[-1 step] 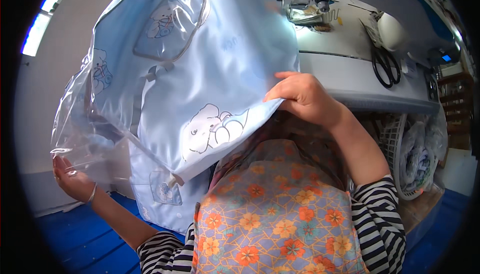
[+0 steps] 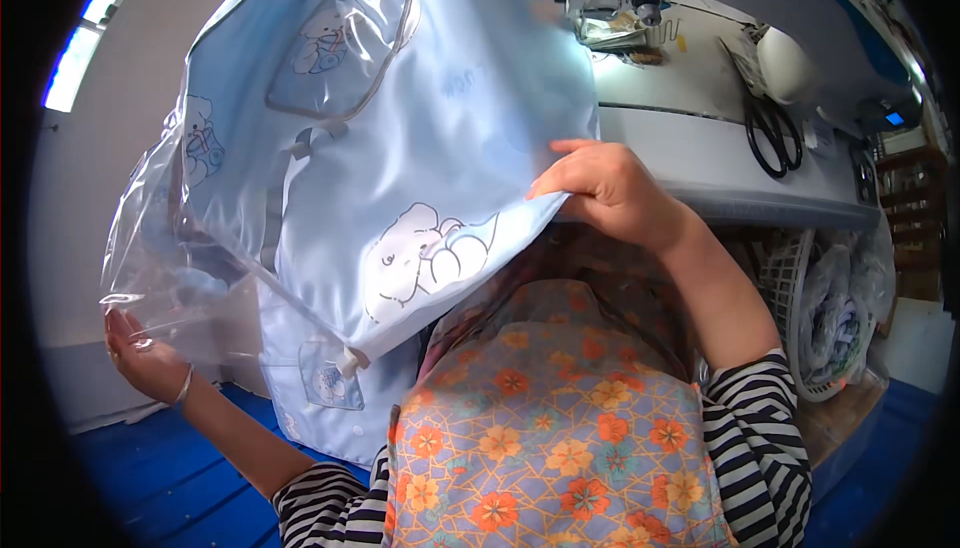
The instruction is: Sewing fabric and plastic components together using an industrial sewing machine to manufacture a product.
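Note:
A large light blue cloth piece (image 2: 510, 88), printed with white cartoon puppies, hangs spread in front of me. My right hand (image 2: 615, 193) pinches its near edge between thumb and fingers, in front of the sewing machine bed. Along the cloth's left side runs a clear plastic sheet (image 2: 160, 228). My left hand (image 2: 147, 358) grips the lower left edge of that sheet, with part of the fingers seen through the plastic. A clear window pocket with grey binding (image 2: 375, 68) lies on the cloth, and short tabs stick out from its seam. More pale blue cloth (image 2: 285, 378) hangs below.
The sewing machine (image 2: 800, 18) stands at the upper right, its needle area lit. Black-handled scissors (image 2: 772, 138) lie on its table (image 2: 650, 138). Under the table edge, a white plastic basket (image 2: 790, 288) holds bagged cloth. A wall rises at left above blue flooring (image 2: 190, 468).

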`<state>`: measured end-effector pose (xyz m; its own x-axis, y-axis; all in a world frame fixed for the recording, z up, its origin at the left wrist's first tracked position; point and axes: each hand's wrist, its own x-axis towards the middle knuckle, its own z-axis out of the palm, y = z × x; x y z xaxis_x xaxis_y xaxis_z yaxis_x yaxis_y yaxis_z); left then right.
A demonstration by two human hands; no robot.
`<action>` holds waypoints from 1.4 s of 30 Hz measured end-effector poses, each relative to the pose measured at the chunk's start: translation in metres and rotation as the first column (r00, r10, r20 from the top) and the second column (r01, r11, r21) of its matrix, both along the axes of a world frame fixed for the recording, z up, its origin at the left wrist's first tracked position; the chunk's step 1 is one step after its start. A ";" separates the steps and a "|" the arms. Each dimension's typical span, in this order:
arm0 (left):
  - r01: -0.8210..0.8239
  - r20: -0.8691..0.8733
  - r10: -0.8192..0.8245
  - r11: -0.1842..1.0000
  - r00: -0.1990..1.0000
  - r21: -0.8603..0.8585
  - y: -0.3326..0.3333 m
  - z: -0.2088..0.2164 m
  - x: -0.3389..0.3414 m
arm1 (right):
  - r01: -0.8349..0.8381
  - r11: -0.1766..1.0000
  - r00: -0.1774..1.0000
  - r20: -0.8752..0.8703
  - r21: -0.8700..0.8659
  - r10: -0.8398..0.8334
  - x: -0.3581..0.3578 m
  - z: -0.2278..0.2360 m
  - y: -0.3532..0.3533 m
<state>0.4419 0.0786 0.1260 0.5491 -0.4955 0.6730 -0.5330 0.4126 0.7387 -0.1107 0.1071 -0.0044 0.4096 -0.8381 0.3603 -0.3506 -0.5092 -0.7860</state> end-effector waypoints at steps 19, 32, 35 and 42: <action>0.189 -0.215 -0.192 0.981 0.957 -0.035 -0.023 -0.006 -0.086 | 0.063 0.984 0.972 -0.214 -0.164 -0.097 -0.047 -0.002 -0.057; 0.391 -0.167 -0.397 0.918 0.902 -0.069 -0.014 -0.023 -0.118 | 0.088 0.974 0.968 -0.214 -0.210 -0.134 -0.054 -0.005 -0.055; 0.476 -0.148 -0.477 0.878 0.866 -0.046 -0.012 -0.024 -0.127 | 0.106 0.983 0.974 -0.182 -0.152 -0.134 -0.057 -0.005 -0.054; 0.485 0.006 -0.489 0.868 0.872 0.104 -0.030 -0.031 -0.164 | 0.113 0.993 0.993 0.011 0.009 -0.114 -0.060 -0.010 -0.059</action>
<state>0.2780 0.0488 0.0949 0.2010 -0.7574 0.6213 -0.3060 0.5539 0.7743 -0.1711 0.0481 -0.0143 0.3073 -0.8820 0.3574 -0.3963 -0.4600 -0.7946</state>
